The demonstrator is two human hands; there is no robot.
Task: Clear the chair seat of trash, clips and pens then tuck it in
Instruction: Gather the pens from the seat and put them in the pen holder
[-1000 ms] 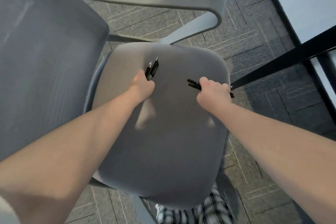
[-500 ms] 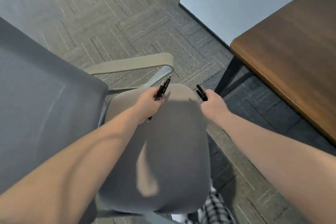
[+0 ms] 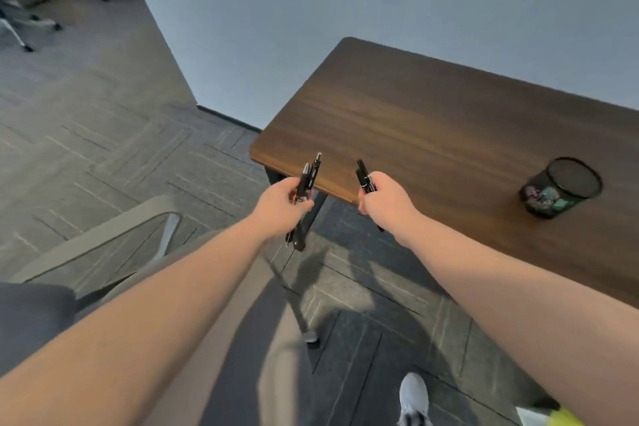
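Note:
My left hand (image 3: 281, 204) is shut on a bundle of black pens (image 3: 308, 176) that stick up past the fingers, just left of the desk's near corner. My right hand (image 3: 385, 199) is shut on another black pen (image 3: 363, 176), held over the desk's front edge. The grey chair seat (image 3: 256, 349) lies low in the frame, mostly covered by my left forearm. What shows of the seat is bare. Its armrest (image 3: 100, 239) runs to the left and the dark backrest (image 3: 31, 318) sits at the lower left.
A brown wooden desk (image 3: 432, 121) stands against the pale wall. A black mesh pen cup (image 3: 562, 187) stands on its right part. The desk's black leg (image 3: 304, 228) drops to grey carpet. My white shoe (image 3: 413, 398) is at the bottom. Other chairs stand far off, top left.
Both hands lifted the pens off the seat and carried them up toward the desk. The view tilted up, bringing the desk top and the pen cup into sight.

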